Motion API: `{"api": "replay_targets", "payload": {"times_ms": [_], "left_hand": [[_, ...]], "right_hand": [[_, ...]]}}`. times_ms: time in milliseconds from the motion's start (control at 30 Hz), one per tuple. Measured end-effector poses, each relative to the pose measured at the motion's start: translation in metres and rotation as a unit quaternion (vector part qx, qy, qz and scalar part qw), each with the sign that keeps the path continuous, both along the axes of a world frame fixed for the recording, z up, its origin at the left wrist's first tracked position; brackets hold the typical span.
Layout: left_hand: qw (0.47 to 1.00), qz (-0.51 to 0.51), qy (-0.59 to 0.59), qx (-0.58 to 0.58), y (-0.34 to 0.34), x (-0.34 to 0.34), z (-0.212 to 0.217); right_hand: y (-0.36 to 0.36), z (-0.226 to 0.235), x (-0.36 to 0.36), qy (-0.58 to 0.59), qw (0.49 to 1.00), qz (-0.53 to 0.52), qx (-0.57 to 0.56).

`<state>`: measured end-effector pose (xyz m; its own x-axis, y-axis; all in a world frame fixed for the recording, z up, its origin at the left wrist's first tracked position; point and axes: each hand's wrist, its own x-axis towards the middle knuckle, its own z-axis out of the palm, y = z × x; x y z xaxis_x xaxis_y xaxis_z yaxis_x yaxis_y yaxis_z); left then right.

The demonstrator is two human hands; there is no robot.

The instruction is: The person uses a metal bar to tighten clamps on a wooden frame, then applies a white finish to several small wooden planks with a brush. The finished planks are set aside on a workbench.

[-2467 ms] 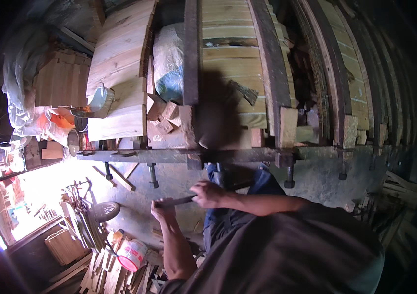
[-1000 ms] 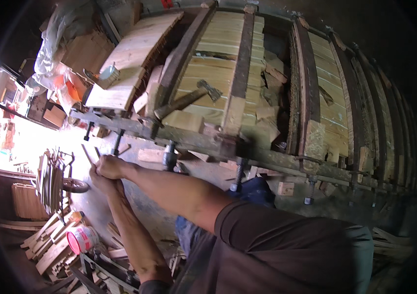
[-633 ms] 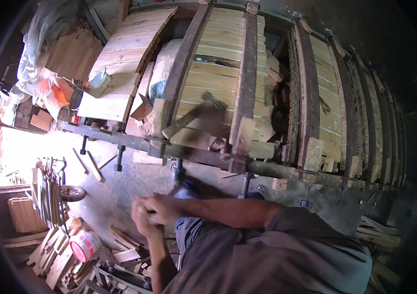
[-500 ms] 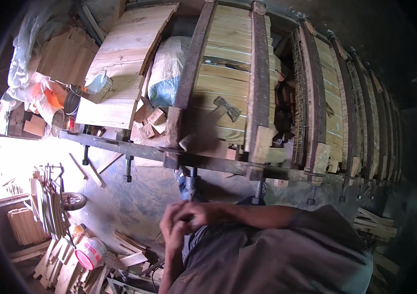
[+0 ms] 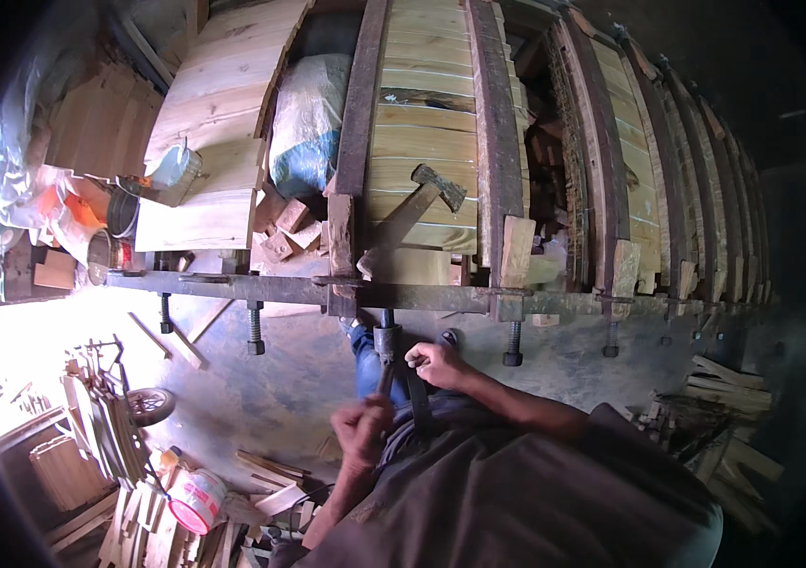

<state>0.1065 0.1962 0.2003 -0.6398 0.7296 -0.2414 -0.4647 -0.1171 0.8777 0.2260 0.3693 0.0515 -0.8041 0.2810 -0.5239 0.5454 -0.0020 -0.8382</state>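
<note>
My left hand is closed round the lower end of a dark metal socket wrench. The wrench's socket sits over a clamp screw below the front bar. To the right of the wrench, apart from it, is my right hand, its fingers curled in and no object showing in them. Beyond the bar, an axe-like hammer lies on a panel of pale glued boards, its handle slanting down toward the bar. Dark clamp beams run along both sides of that panel.
More clamped panels stand in a row to the right. Other clamp screws hang below the bar. On a board at left sits a translucent bucket. Wood offcuts and a white-and-pink bucket lie on the floor at lower left.
My hands have come apart: the left moved down and toward me with the wrench handle, the right moved up and right. The view has shifted slightly.
</note>
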Motion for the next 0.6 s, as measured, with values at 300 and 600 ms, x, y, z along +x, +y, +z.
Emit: {"api": "replay_targets", "payload": {"times_ms": [300,600], "left_hand": [[0.996,0.062,0.047,0.031,-0.001,0.02,-0.001],[0.996,-0.028,-0.079,-0.028,-0.011,-0.003,0.01]], "right_hand": [[-0.005,0.033,0.026,-0.008,0.996,0.087,0.018],[-0.018,0.013,0.035,-0.044,0.997,0.026,0.05]]}}
